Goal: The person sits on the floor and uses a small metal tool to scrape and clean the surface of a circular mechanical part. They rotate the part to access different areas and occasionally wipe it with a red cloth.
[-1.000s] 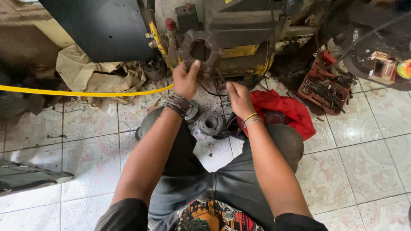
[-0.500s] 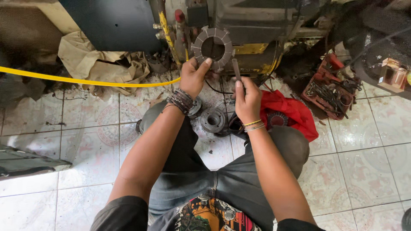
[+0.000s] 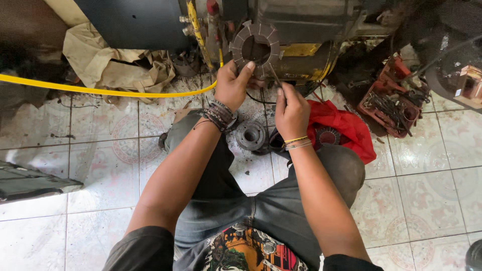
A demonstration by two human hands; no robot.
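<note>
Left hand [image 3: 232, 86] grips slotted ring [image 3: 256, 47] — right hand [image 3: 291, 111] pinches thin tool [image 3: 275, 79].

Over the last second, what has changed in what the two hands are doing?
The left hand lifted the notched metal ring off the lower machine face and now holds it up by its lower edge. The right hand rose too and points a thin tool at the ring. The yellow hose, red cloth and round part on the floor kept their places.

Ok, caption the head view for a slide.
Left hand holds a slotted metal ring; right hand works a thin tool against it.
</note>
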